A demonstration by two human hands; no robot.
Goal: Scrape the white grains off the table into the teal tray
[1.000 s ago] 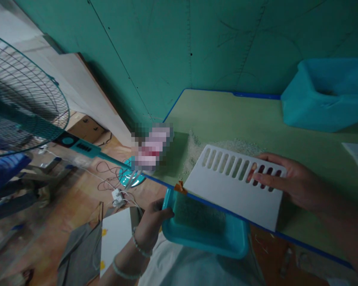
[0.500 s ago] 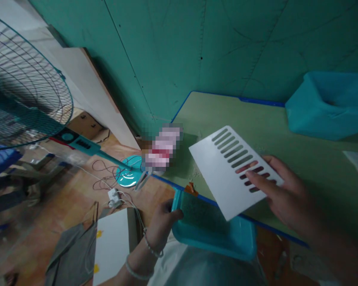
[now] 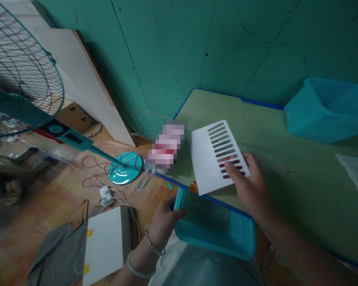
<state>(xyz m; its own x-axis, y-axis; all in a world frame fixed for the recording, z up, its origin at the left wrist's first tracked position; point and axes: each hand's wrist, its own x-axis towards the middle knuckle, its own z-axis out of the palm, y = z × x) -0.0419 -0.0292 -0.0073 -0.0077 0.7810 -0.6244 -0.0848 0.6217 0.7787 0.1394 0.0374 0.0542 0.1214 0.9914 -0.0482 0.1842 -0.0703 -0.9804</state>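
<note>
My right hand grips a white slotted plastic sheet by its slotted side, thumb on top and fingers behind. The sheet is tilted over the green tabletop, with its lower corner at the table's front edge. My left hand is closed on the left rim of a turquoise tray, held just under that edge. Fine specks lie in the tray, too small to name. A patch of similar pale bits is scattered on the table right of the sheet.
A turquoise bin stands at the table's back right, near a clear plastic bag. A blurred-out pink item lies at the left corner. On the floor are a standing fan, a power strip and a white box.
My right hand has moved the slotted sheet left and toward the table's front edge. A patch of pale bits now shows where it was. My left hand still holds the tray.
</note>
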